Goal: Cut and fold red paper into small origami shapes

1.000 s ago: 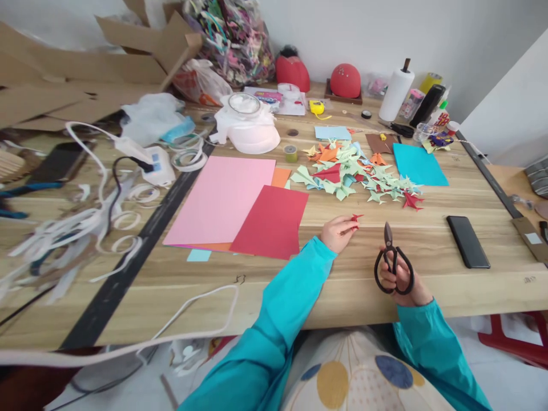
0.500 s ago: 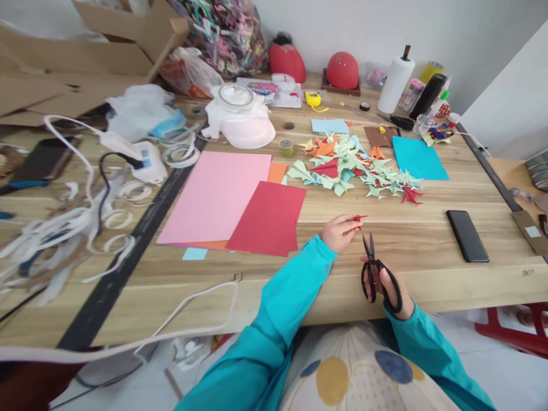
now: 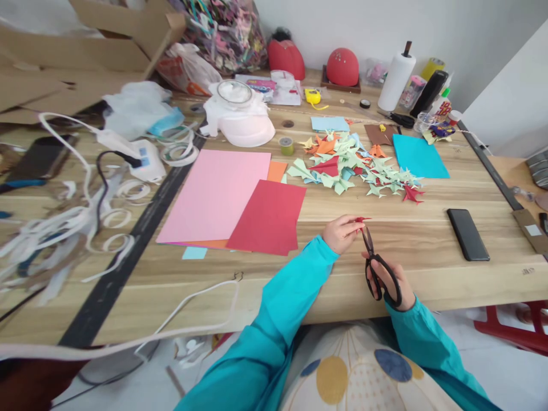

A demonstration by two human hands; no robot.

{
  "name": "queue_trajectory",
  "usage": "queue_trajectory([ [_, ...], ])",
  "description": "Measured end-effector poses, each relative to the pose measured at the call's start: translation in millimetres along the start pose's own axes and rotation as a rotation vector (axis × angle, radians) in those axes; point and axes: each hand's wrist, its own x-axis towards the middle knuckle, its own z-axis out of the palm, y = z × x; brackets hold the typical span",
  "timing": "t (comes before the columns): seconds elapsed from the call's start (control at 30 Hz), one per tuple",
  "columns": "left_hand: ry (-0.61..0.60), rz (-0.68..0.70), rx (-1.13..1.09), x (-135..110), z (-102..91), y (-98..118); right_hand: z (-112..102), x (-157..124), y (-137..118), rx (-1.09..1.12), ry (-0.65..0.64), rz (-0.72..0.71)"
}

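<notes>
Pinching a small red paper piece (image 3: 361, 220) between closed fingertips (image 3: 351, 228), the left hand (image 3: 340, 234) is holding it just above the table (image 3: 428, 245), with only its pointed end showing past the fingers. The right hand (image 3: 391, 282) is curling shut through the loops of black scissors (image 3: 377, 267), which are pointing up and left. The blade tips are sitting just beside the paper and the left fingertips, and the blades look close together, though I cannot tell whether they are touching the paper. The risk here is the closeness. The piece is tiny and mostly hidden in the grip, so a cut could be nicking a fingertip or taking off too much. The thin paper could also be bending away or slipping, because so little of it is held. Outward from the hands, a red sheet (image 3: 268, 217) is lying to the left, overlapping a pink sheet (image 3: 216, 194). A pile of folded paper shapes (image 3: 355, 168) is spreading farther back, and a black phone (image 3: 468, 234) is lying well apart to the right.
</notes>
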Motion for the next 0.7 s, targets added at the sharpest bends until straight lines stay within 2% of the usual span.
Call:
queue_trajectory([
  [0.37, 0.05, 0.064, -0.008, -0.4, 1.7, -2.0, 1.5, -2.4, -1.2, 0.004, 0.015, 0.008],
  [0.7, 0.006, 0.084, 0.027, -1.6, 0.6, -0.8, 1.6, -5.4, -0.6, -0.041, 0.024, 0.027],
])
